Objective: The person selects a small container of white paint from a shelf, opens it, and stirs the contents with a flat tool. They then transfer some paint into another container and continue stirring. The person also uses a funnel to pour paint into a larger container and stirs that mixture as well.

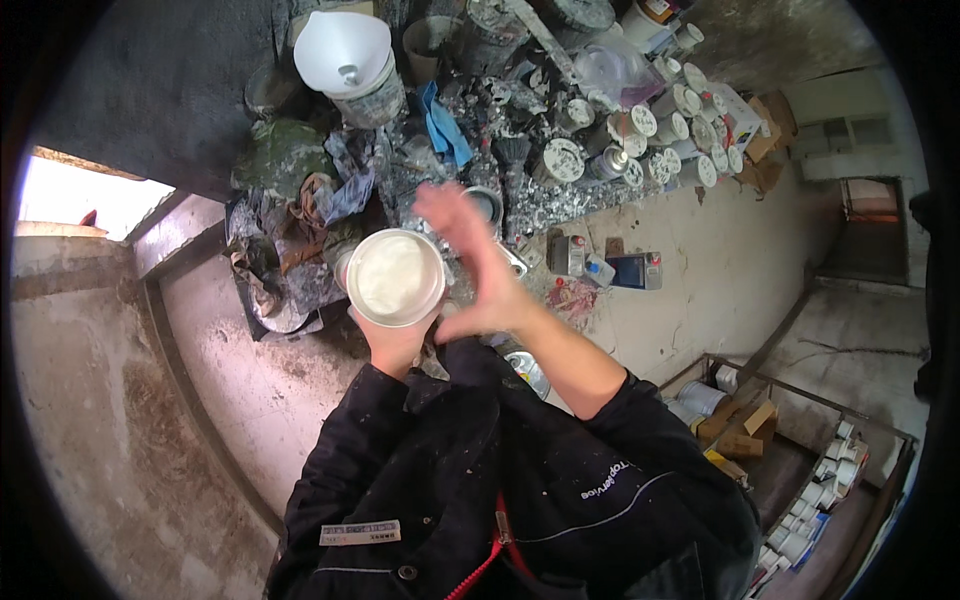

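In front of my chest my left hand (392, 345) grips a round white plastic tub (440, 268) from below and the side. Its mouth faces up, and an off-white, uneven mass (393, 272) shows inside; whether it is powder or paste I cannot tell. To the right of the tub my right hand (482, 275) is raised and open. Its fingers, blurred by motion, point away from me and its thumb stands apart. Just beyond the tub, partly behind my right hand, sits a round dark-rimmed container (486, 204) on the paint-spattered bench (560, 205).
A white funnel (343, 50) tops a bucket at the far left of the bench. Nearby lie a blue cloth (445, 125) and crumpled rags (290, 160). Several lidded tubs (640, 122) crowd the right. Metal cans (568, 255) stand beyond my right forearm; a shelf (765, 380) is lower right.
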{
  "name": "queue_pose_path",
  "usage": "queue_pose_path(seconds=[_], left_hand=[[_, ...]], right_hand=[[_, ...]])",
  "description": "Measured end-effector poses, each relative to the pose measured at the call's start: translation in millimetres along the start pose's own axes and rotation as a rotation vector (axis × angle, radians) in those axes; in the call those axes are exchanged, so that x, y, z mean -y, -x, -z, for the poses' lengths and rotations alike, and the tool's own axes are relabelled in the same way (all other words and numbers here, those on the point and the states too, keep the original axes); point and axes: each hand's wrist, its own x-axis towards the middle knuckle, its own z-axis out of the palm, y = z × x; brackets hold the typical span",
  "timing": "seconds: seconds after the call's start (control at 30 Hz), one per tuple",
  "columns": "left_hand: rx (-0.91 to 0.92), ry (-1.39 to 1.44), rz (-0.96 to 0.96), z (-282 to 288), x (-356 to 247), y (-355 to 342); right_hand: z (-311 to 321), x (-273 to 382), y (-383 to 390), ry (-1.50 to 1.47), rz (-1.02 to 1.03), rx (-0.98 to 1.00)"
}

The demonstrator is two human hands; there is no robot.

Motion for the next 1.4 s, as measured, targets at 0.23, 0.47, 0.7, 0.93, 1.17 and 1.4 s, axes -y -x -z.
queue_pose_path(seconds=[0.23, 0.47, 0.7, 0.93, 1.17, 1.4], left_hand=[[0.002, -0.404, -0.16, -0.4, -13.1, -14.5], [0.094, -0.538, -0.233, 11.9, -24.6, -22.3], [0.348, -0.366, -0.327, 13.1, -37.6, -20.5], [0.638, -0.15, -0.236, 18.8, -45.0, 5.2], [0.798, -0.094, -0.149, 17.9, -41.9, 36.0], [0.952, -0.243, -0.171, 10.9, -29.2, 58.2]], right_hand=[[137.1, -41.4, -155.1, -0.72, -0.179, -0.95], [172.3, 49.9, -126.6, -0.374, 0.162, -1.021], [79.6, 218.0, -30.7, 0.167, 0.107, -0.349], [-34.5, 247.0, -14.8, 0.91, 0.11, 0.204], [-76.7, 254.9, 25.6, 1.072, -0.439, -0.208], [-93.7, 251.1, 60.0, 1.055, -0.201, -0.179]])
